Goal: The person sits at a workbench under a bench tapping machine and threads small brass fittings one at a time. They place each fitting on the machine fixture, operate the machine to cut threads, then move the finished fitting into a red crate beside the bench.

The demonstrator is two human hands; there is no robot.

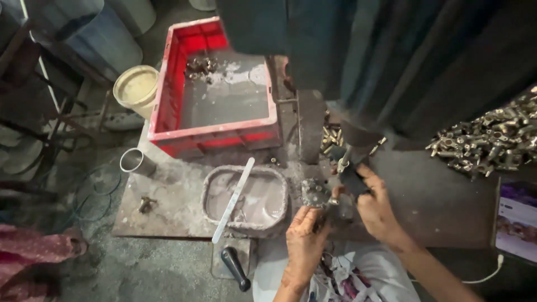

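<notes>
Sitting left: steel cup [136, 161], red crate [215, 84], grey tray [245, 200]. Left hand [305, 240] pinching the metal fixture block [316, 193] at fingertips; right hand [376, 208] clenching a dark lever [351, 178] just beside. Lying right: brass fittings [489, 140].

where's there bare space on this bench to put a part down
Bare bench top lies between the right hand and the heap of brass fittings. A dusty patch sits between the steel cup and the grey tray. The red crate floor is mostly bare. Around the machine jig, where both hands work, it is crowded.
</notes>
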